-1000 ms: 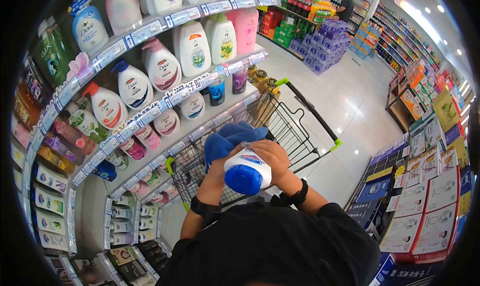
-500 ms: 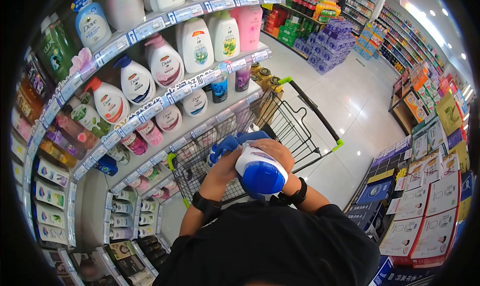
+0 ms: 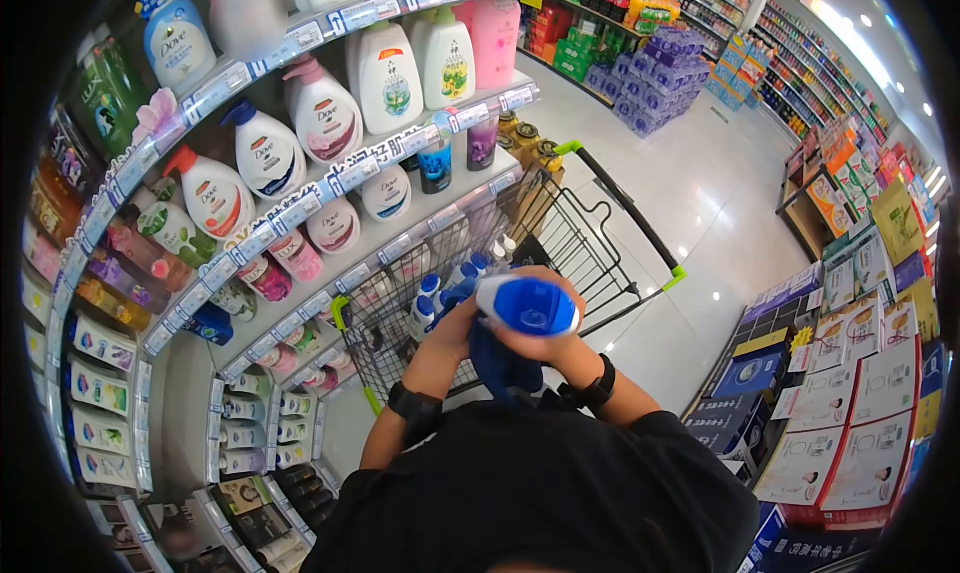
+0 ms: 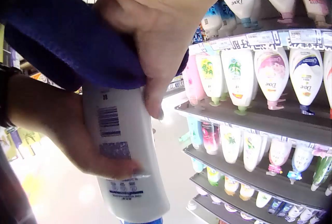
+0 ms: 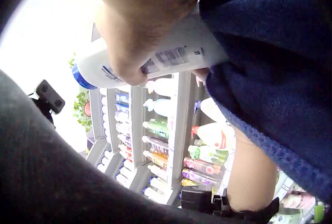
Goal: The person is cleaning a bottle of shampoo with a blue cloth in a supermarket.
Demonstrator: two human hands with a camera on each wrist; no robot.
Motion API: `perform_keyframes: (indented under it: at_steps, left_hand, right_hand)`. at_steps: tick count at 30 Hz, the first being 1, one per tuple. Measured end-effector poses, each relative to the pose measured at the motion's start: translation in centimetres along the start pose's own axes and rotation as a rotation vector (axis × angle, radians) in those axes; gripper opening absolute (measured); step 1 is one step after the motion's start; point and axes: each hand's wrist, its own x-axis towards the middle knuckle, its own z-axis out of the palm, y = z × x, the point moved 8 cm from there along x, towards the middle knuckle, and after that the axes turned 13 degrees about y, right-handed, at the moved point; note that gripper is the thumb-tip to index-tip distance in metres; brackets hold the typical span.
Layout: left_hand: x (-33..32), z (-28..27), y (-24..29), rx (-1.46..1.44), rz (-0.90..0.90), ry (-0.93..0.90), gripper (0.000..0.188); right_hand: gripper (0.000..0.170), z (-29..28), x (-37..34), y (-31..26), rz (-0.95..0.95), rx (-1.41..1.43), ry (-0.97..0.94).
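A white bottle (image 3: 488,298) with a broad blue cap is held up in front of the chest, cap towards the head camera. My right hand (image 3: 548,346) grips its body, thumb across the printed back label in the left wrist view. At the base end, my left hand (image 4: 161,27) holds a dark blue cloth (image 4: 78,42) against the bottle. Loose cloth hangs below the hands in the head view. Beneath them is a wire shopping cart (image 3: 590,238), with several white bottles with blue caps (image 3: 425,298) inside.
Shelves of pump bottles (image 3: 265,153) rise close on the left. Stacked boxed goods (image 3: 810,453) line the right side. The tiled aisle (image 3: 700,213) runs ahead past purple packs (image 3: 655,83).
The bottle has turned and risen so its cap faces up more. The blue cloth has shifted from beyond the hands to hanging beneath them, uncovering bottles in the cart.
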Motion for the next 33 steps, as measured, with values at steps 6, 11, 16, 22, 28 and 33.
perform_keyframes:
  at_steps: [6,11,16,22,28,33]
  left_hand:
    - [0.5,0.1,-1.1,-0.157,-0.170,0.064,0.037]
    - [0.8,-1.3,-0.1,-0.042,-0.117,0.216,0.037]
    - [0.2,-0.6,2.0,0.129,0.019,0.269,0.034]
    - [0.2,-1.2,2.9,0.543,0.172,0.325,0.040]
    - [-0.6,-0.7,4.2,0.688,0.181,0.389,0.045]
    - [-0.7,-0.8,4.4,0.623,0.188,0.411,0.040]
  right_hand:
    - [0.050,-1.0,-0.4,1.8,0.156,-0.265,0.018]
    - [0.047,-1.3,-0.9,2.4,0.265,-0.276,0.035]
    - [0.053,-1.6,-2.8,5.8,0.566,-0.028,-0.100]
    - [0.074,0.3,-1.8,5.8,0.809,0.458,-0.130]
    - [0.068,0.3,-1.9,6.9,0.873,0.486,0.016]
    - [0.054,-0.2,-2.3,7.9,0.859,0.538,0.119]
